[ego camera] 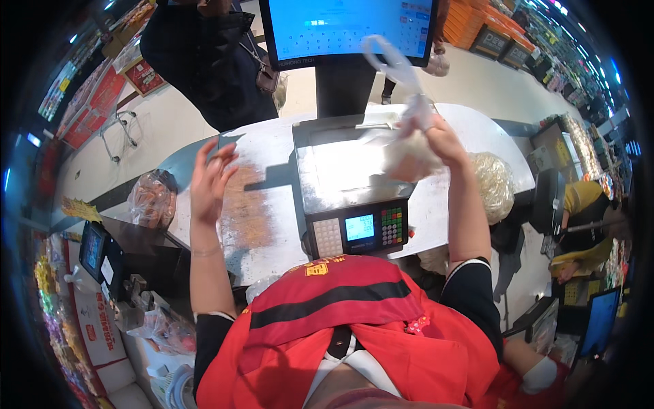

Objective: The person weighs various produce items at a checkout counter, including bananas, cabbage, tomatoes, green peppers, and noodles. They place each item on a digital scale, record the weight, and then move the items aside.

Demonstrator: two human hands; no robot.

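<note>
A filled clear plastic bag hangs from my right hand, which grips its neck above the right side of a scale. The bag's loose handle stands up above the hand, and its contents are blurred. The scale's metal pan looks bare on its left part; a keypad and a lit display sit at its near side. My left hand is raised over the left part of the white counter, fingers spread, holding nothing.
A monitor rises behind the scale. One bag of pale goods lies at the counter's right, another of brownish goods at the left. A person in dark clothing stands across the counter; a person in yellow is at the far right.
</note>
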